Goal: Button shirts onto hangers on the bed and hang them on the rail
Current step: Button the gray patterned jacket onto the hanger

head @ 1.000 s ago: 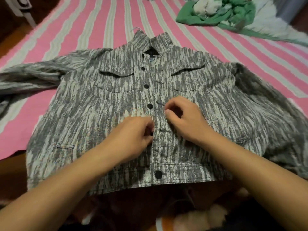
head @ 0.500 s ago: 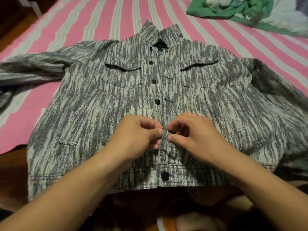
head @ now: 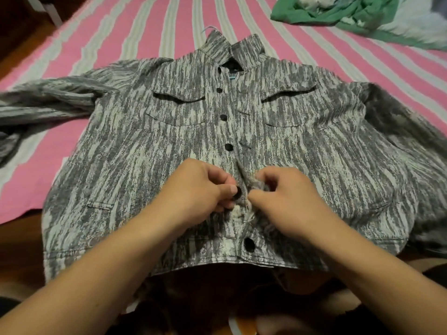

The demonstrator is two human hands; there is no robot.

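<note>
Shirt (head: 242, 151) flat on bed (head: 121, 27), collar far. Button (head: 237, 192) pinched by left hand (head: 200, 192), just left of placket edge pinched by right hand (head: 280, 201). Placket running near-to-far.

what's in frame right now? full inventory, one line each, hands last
shirt: 1, grey and off-white streaked, spread flat front-up across the bed, collar away from the camera
buttons: 6 visible, black, in a line down the shirt front; one partly hidden between the hands
hanger hook: 1, pale, sticking out past the collar; the rest is hidden inside the shirt
bed cover: 1, pink with pale stripes, under the shirt
green cloth: 1 heap, green with pale patches, on the bed at the far right
left hand: 1, on the shirt front, pinching the fabric at a button
right hand: 1, beside the left, gripping the placket edge
</note>
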